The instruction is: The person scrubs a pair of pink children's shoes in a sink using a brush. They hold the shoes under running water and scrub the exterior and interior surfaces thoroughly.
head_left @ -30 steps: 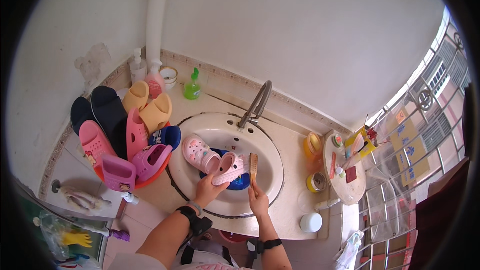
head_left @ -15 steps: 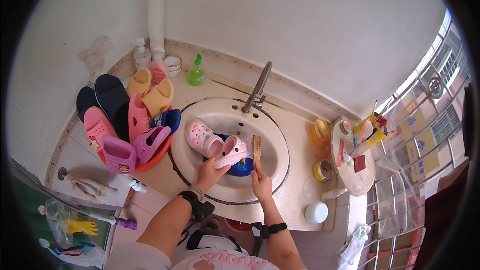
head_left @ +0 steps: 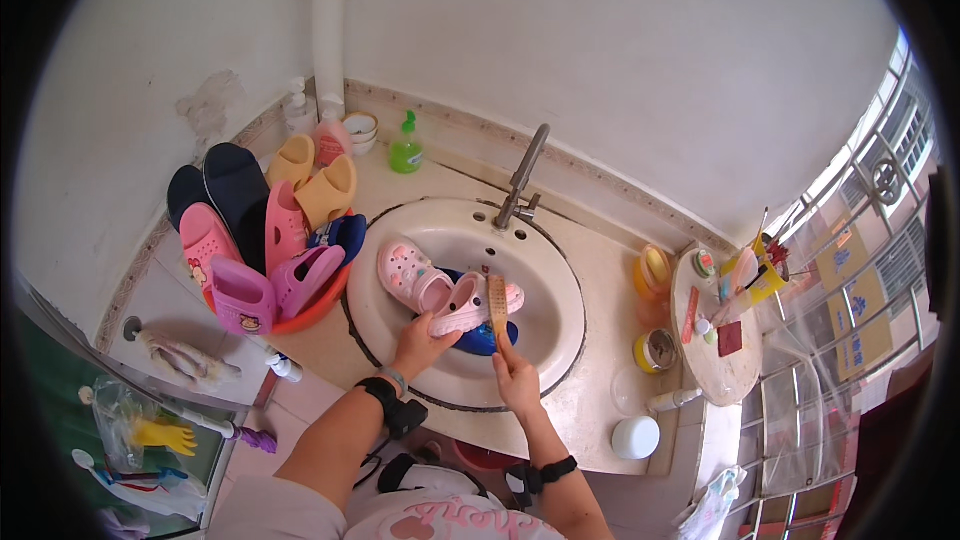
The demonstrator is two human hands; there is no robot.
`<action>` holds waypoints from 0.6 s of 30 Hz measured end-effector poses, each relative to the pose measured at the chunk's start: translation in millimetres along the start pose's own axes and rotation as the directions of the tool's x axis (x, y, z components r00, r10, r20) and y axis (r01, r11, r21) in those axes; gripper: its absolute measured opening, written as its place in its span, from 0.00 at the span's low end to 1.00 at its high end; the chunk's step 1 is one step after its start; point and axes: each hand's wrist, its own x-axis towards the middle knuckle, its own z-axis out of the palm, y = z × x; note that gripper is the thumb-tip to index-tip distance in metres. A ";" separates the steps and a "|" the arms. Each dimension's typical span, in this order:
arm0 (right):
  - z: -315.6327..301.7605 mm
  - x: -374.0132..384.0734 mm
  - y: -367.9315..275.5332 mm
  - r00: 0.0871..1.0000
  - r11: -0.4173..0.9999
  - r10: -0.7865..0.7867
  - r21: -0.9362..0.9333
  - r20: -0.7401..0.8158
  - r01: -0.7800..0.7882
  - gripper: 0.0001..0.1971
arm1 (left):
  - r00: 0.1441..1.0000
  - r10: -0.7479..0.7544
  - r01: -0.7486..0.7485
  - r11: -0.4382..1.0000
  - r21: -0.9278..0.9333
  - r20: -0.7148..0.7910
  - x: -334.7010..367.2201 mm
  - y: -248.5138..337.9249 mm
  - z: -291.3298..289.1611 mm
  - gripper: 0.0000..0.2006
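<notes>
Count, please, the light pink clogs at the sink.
2: the held clog, in the left hand; the other clog, to its left in the sink. No other is visible.

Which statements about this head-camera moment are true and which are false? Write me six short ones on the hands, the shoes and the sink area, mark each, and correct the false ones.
1. The right hand holds a brush. True.
2. The left hand is empty. False: it holds a pink shoe.
3. A second pink shoe is within the sink. True.
4. Every shoe in view is pink. False: the red basin also holds dark slippers and yellow slippers.
5. A green bottle stands left of the faucet. True.
6. Both wrists are bare. False: black straps circle both.
</notes>
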 end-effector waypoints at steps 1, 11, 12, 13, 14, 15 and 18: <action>1.7 -7.5 -15.3 0.999 0.997 0.004 -0.072 0.050 0.000 0.19 | 0.999 -0.028 0.028 1.000 -0.012 0.022 -0.1 -0.5 -1.2 0.19; -18.0 21.8 5.6 0.991 0.986 0.126 -0.118 0.042 -0.121 0.19 | 1.000 0.006 -0.006 0.999 0.040 -0.002 -0.1 8.3 -1.9 0.19; -14.4 15.0 -2.6 0.994 0.992 0.084 -0.104 0.067 -0.077 0.19 | 1.000 -0.018 0.017 0.999 0.038 0.017 1.7 6.4 -3.7 0.19; -11.0 8.1 -12.6 0.995 0.995 0.049 -0.096 0.090 -0.041 0.19 | 0.998 -0.045 0.043 0.999 0.029 0.043 1.3 4.1 -3.9 0.19; -2.2 -1.5 -16.4 0.998 0.993 -0.049 -0.110 0.036 0.053 0.19 | 0.995 -0.069 0.068 0.997 0.023 0.069 1.8 2.6 -3.9 0.19; -1.7 -5.3 -20.4 0.996 0.986 -0.027 -0.162 0.087 0.041 0.19 | 0.997 -0.041 0.041 0.999 0.008 0.062 1.8 2.4 -2.9 0.19; -5.8 -0.5 -31.3 0.992 0.958 -0.066 -0.272 0.104 0.092 0.19 | 0.999 0.020 -0.020 1.000 0.004 0.039 1.5 4.3 -4.0 0.19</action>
